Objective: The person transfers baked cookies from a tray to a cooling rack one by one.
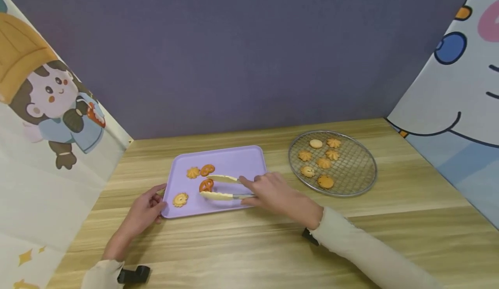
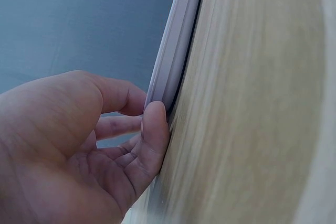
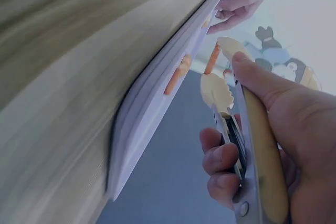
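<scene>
My right hand (image 1: 278,196) grips a pair of tongs (image 1: 218,196) with cream tips and metal arms over the lilac tray (image 1: 238,163). Between the tips sits a brown pretzel (image 1: 206,186); the right wrist view shows this pretzel (image 3: 212,59) pinched there, raised off the tray. Lying on the tray are a second pretzel (image 1: 207,170), a flower-shaped cookie (image 1: 192,172) beside it, and a round ridged cookie (image 1: 180,199) towards the near left corner. At that corner my left hand (image 1: 142,211) holds the rim, thumb and fingers pinching the edge in the left wrist view.
Right of the tray stands a round wire rack (image 1: 354,167) with several cookies, mostly on its left half. Both rest on a wood-grain table (image 1: 234,254). A dark grey panel (image 1: 249,63) rises behind, with printed cartoon panels on both sides.
</scene>
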Available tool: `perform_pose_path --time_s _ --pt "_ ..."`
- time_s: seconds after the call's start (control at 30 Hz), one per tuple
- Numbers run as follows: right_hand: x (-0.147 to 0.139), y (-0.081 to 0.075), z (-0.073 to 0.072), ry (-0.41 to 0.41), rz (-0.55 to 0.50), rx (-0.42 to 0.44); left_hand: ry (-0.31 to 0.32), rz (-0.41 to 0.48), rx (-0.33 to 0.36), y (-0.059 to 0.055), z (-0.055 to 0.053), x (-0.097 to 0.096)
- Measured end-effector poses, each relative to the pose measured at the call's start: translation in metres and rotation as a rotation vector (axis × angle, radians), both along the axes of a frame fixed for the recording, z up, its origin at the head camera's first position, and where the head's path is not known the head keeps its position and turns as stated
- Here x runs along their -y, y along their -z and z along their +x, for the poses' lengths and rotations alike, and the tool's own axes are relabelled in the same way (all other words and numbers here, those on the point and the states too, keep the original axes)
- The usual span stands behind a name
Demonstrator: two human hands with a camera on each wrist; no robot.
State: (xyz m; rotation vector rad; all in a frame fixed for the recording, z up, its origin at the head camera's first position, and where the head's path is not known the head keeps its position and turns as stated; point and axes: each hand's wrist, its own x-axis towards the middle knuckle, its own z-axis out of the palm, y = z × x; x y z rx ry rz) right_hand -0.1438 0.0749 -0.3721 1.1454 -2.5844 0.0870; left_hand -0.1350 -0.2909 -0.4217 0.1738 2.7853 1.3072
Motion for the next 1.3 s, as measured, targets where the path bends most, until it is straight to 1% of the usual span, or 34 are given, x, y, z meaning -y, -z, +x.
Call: perform_pose_path --time_s 0.1,0.2,0.3,0.43,0.63,0.77,0.93,1.07,1.3 --pt "-0.013 0.001 0.001 0.01 -0.033 -0.011 -0.006 -0.002 0.002 -0.001 0.001 0.001" --pt "-0.025 0.004 0.003 0.01 -0.057 -0.046 -0.01 -0.006 0.006 -0.001 0.001 0.001" --pt "-0.034 0.006 0.006 0.006 -0.055 -0.076 -0.015 -0.006 0.01 0.0 0.0 0.001" --pt "-0.043 0.008 0.012 0.018 -0.047 -0.089 -0.021 -0.014 0.012 -0.001 0.001 0.001" --pt "-0.056 0.004 0.022 0.053 -0.071 -0.122 -0.018 -0.017 0.01 -0.002 0.001 0.0" --pt "-0.066 0.001 0.028 0.059 -0.099 -0.146 -0.014 -0.016 0.011 -0.002 0.001 -0.001" --pt "-0.078 -0.001 0.035 0.061 -0.113 -0.159 -0.015 -0.018 0.016 -0.002 0.0 -0.002" --pt "-0.088 -0.003 0.04 0.076 -0.121 -0.152 -0.018 -0.022 0.018 -0.002 0.0 -0.002" --pt "-0.101 -0.003 0.046 0.061 -0.172 -0.164 -0.017 -0.017 0.022 -0.002 0.0 -0.002"
